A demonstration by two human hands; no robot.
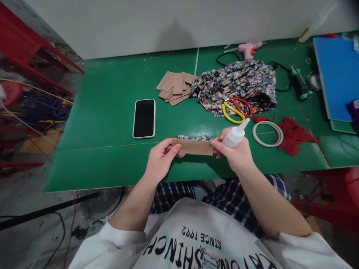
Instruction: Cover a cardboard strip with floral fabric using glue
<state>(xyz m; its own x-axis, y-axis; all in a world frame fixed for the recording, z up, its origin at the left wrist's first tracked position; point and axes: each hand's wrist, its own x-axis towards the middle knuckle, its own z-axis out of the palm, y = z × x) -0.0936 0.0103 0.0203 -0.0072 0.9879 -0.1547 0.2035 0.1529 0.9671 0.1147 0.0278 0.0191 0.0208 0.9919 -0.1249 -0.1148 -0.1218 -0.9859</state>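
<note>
Between my two hands is a narrow strip of brown cardboard (193, 147), held level just over the near part of the table. My left hand (162, 158) pinches its left end, thumb on top. At the right end, my right hand (237, 151) touches the strip with thumb and fingertips while gripping a white glue bottle (235, 136), its nozzle tilted up and to the right. A small piece of floral fabric (193, 138) shows just behind the strip, partly hidden by it.
On the green table (103, 89) are a phone (144, 118), cardboard pieces (176, 86), floral cloth (238, 84), scissors (235, 110), a tape roll (267, 133), red scraps (294, 134), a pink glue gun (248, 50), a green-black tool (300, 83) and a blue board (336, 78).
</note>
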